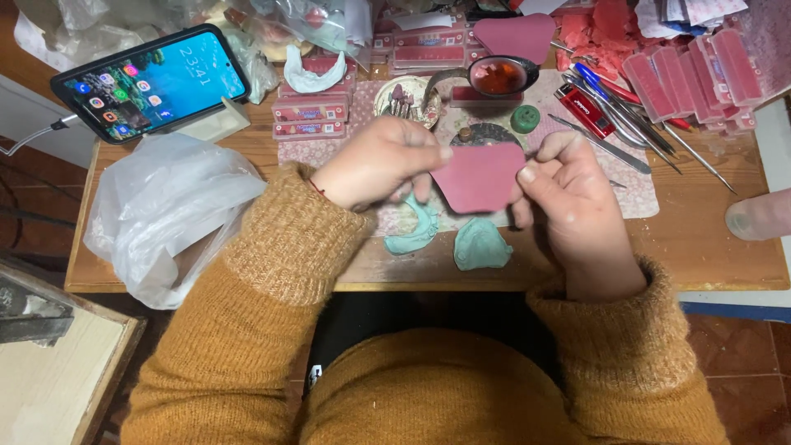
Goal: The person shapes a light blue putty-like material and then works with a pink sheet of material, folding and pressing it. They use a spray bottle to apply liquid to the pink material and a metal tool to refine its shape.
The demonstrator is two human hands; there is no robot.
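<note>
- A phone (152,82) with a lit screen leans at the far left of the wooden table (709,239).
- A crumpled clear plastic bag (165,214) lies below it.
- The left hand (379,161) pinches the left edge of a pink wax sheet (479,177), fingers closed on it.
- Two green dental casts (449,239) lie on the table just under the sheet.
- The right hand (568,202) grips the sheet's right edge between thumb and fingers, holding it above the table.
- Metal tools (626,124) and pink boxes (700,70) lie at the far right.
</note>
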